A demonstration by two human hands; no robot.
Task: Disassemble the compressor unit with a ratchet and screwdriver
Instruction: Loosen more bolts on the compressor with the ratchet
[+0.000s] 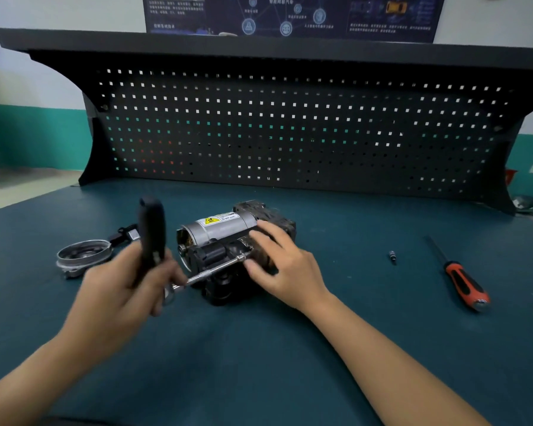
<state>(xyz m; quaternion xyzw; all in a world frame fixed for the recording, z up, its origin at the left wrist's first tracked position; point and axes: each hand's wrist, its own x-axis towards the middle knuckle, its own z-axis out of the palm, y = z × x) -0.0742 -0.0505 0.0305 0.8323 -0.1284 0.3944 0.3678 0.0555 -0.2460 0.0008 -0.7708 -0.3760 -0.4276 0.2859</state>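
Note:
The compressor unit (228, 232), a silver cylinder with a yellow warning label and black housing, lies on the teal bench mat (259, 348). My left hand (120, 290) grips the black handle of the ratchet (150, 232), which stands upright. Its silver extension bar (216, 270) runs right to a fastener on the unit's front. My right hand (282, 265) rests on the compressor with fingers spread, thumb near the bar's tip. An orange-and-black screwdriver (462, 278) lies at the right.
A round silver end cap (82, 255) with a black connector (126, 233) behind it lies left of the unit. A small bit (392, 257) lies between the unit and the screwdriver. A black pegboard (290, 133) closes off the back of the bench.

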